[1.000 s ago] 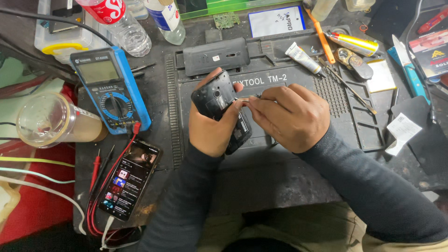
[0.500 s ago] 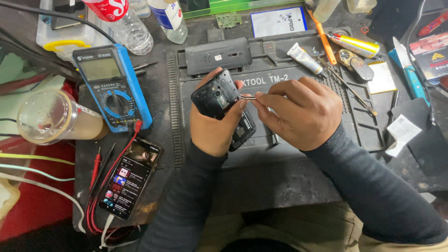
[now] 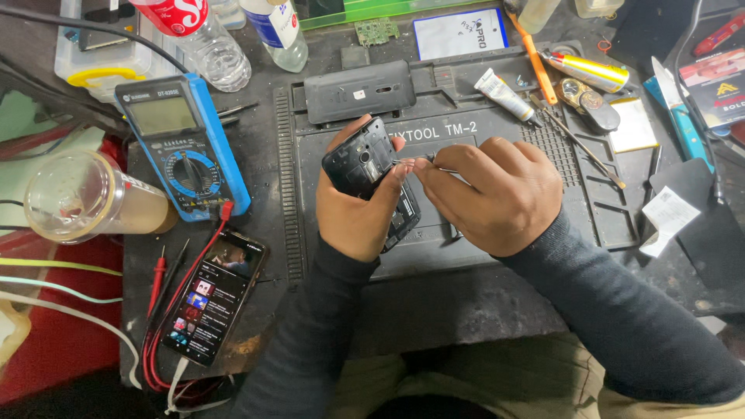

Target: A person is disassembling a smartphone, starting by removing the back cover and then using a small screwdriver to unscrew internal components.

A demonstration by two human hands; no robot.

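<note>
— What does the head camera show at the middle of the bench?

— The left hand point(image 3: 358, 209) is wrapped around an opened black phone point(image 3: 365, 167), back cover off, tilted above the dark work mat point(image 3: 434, 256). Its fingers are curled shut on the phone's body, thumb along the near edge.

— And the other hand?

— The right hand point(image 3: 493, 194) is closed in a pinch on a thin metal tool point(image 3: 423, 161), whose tip meets the phone's upper right edge. Whether it is tweezers or a fine driver, I cannot tell.

— What lies around them?

— A black back cover point(image 3: 358, 91) rests at the mat's top, just above the hands. To the left sits a blue multimeter point(image 3: 182, 147) with red leads, and near it a lit smartphone point(image 3: 213, 299). A clear plastic cup point(image 3: 85, 195) lies at the far left. Two plastic bottles point(image 3: 233, 39) stand behind the meter. On the right are a small white tube point(image 3: 504, 95), an orange-handled tool point(image 3: 535, 58) and a yellow-and-silver cylinder point(image 3: 590, 71).
</note>
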